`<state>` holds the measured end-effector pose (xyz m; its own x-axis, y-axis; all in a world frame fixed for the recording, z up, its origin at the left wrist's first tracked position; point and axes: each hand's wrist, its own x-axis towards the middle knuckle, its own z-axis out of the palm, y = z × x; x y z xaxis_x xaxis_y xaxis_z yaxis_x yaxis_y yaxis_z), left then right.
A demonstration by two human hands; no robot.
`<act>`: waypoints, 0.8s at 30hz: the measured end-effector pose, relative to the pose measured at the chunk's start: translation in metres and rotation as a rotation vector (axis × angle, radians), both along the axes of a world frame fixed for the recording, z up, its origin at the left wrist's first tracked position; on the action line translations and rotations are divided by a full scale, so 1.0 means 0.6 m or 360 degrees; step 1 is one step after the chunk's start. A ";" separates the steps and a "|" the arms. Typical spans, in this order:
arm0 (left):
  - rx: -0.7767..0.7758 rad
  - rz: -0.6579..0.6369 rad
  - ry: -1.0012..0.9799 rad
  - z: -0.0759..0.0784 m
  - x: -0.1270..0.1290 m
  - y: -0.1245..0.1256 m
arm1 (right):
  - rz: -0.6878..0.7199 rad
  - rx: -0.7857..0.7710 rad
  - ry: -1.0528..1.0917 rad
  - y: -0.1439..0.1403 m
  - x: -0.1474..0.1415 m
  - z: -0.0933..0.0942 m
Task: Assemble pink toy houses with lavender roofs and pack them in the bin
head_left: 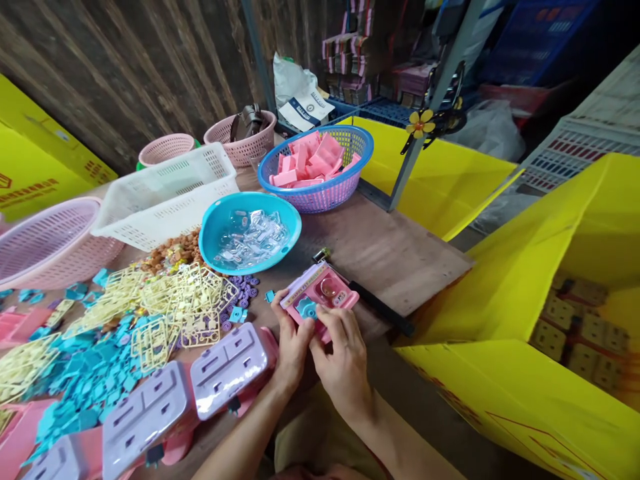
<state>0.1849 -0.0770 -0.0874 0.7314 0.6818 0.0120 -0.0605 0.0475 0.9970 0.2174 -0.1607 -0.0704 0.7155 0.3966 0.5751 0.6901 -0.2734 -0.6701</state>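
Observation:
A pink toy case (pixel 327 293) with a lilac edge is tilted up just off the table's near edge. My left hand (pixel 290 353) grips its left side, thumb near a turquoise cloud-shaped piece (pixel 307 307) set in the front. My right hand (pixel 345 367) holds the lower edge, its fingers bent beside that piece. A clear round window (pixel 328 288) shows on the toy's right part. Behind it lies a black-handled tool (pixel 380 308) with a metal head. Close to my left forearm are lilac-and-pink toy cases (pixel 230 370), face down in a row.
Cream part frames (pixel 175 300), turquoise pieces (pixel 95 373) and purple discs (pixel 244 293) cover the table's left. Behind stand a turquoise bowl (pixel 207 243) of clear parts, a blue-rimmed basket (pixel 367 150) of pink parts and a white basket (pixel 165 227). A yellow box (pixel 500 380) holding several units is right.

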 end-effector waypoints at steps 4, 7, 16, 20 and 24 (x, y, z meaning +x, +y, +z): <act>0.0016 -0.0020 -0.0010 -0.001 -0.001 -0.001 | 0.0229 -0.0042 0.0167 -0.027 0.039 0.020; 0.0061 -0.0146 -0.0086 -0.002 -0.005 -0.002 | 0.0233 -0.0061 0.0362 -0.039 0.082 0.028; 0.0166 -0.0267 -0.0087 -0.003 -0.008 -0.008 | 0.0520 0.0021 0.1018 -0.027 0.105 0.019; 0.0206 -0.0307 -0.0147 -0.004 -0.008 -0.009 | 0.0481 -0.0005 0.1008 -0.029 0.100 0.025; 0.0340 -0.0339 -0.0156 -0.013 -0.012 -0.008 | 0.0594 -0.0044 0.1014 -0.049 0.106 0.015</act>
<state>0.1775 -0.0820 -0.0954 0.8457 0.4881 0.2159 -0.1678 -0.1408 0.9757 0.2811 -0.1898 -0.0615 0.7222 0.6871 0.0795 0.2199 -0.1191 -0.9682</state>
